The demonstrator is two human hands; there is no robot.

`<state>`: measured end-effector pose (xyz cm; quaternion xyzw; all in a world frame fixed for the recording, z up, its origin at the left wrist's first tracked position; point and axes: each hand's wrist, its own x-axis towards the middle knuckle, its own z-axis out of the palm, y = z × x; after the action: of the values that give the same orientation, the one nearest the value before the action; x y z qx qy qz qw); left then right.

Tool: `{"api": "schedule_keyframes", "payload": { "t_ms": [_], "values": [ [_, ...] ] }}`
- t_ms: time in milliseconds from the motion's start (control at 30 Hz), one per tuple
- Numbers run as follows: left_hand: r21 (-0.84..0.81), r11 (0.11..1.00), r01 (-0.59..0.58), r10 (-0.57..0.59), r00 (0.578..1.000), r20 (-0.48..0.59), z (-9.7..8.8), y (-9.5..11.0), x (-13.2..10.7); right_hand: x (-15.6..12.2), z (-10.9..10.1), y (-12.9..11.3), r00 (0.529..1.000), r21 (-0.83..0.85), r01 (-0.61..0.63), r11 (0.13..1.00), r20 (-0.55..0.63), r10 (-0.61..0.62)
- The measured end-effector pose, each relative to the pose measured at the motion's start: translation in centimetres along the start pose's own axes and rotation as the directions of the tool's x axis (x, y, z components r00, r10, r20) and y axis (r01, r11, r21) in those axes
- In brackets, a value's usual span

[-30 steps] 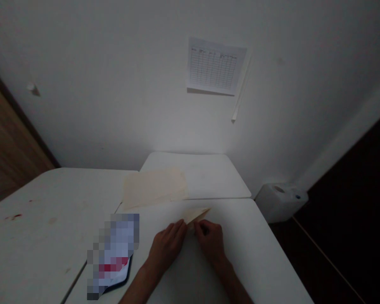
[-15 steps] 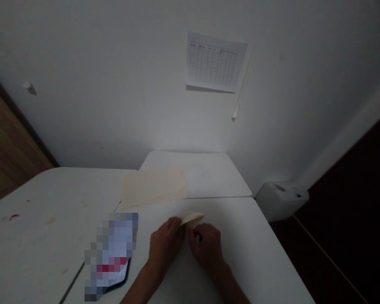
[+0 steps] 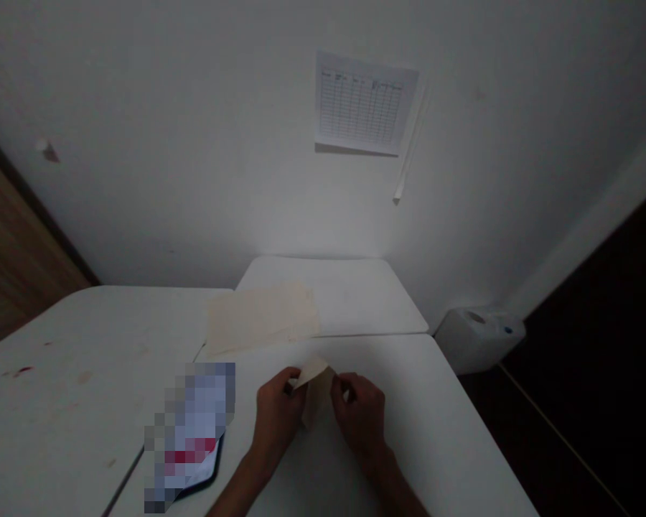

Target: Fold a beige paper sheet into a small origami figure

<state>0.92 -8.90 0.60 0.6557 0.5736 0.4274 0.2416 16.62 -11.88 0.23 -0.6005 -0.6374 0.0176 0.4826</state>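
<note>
A small cream sheet of paper (image 3: 316, 397), partly folded, is held between my two hands above the white table (image 3: 431, 431). My left hand (image 3: 281, 406) pinches its left edge, with the fingers closed. On the other side, my right hand (image 3: 359, 409) grips the paper's right corner between thumb and forefinger. The fingers hide parts of both edges. Beyond my hands lie flat cream sheets (image 3: 261, 316), across the joint between the tables.
Left of my hands lies a phone-like device (image 3: 202, 477), mostly blurred out. A printed chart (image 3: 360, 104) hangs on the wall. A white plastic container (image 3: 479, 341) stands low, past the table's right edge. Red marks (image 3: 24, 370) spot the left table.
My right hand has shifted slightly right and my hands are a little further apart. The paper between them has opened out, showing more of its face.
</note>
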Motion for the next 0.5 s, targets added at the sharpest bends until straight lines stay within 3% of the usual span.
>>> {"api": "schedule_keyframes", "payload": {
  "t_ms": [167, 367, 500],
  "values": [
    [-0.066, 0.998, 0.017, -0.014, 0.999, 0.051, 0.01, 0.12, -0.04, 0.04, -0.08, -0.05, 0.999, 0.149, -0.029, 0.988, 0.031, 0.025],
    [-0.128, 0.990, -0.055, 0.062, 0.997, 0.052, -0.39, 0.33, 0.01, 0.13, -0.24, 0.37, 0.999, 0.134, -0.033, 0.990, 0.019, 0.030],
    [-0.096, 0.990, -0.104, 0.104, 0.995, -0.004, -0.50, 0.45, 0.10, 0.16, -0.30, 0.18, 0.999, 0.149, 0.011, 0.989, 0.043, -0.018]
  ]
}}
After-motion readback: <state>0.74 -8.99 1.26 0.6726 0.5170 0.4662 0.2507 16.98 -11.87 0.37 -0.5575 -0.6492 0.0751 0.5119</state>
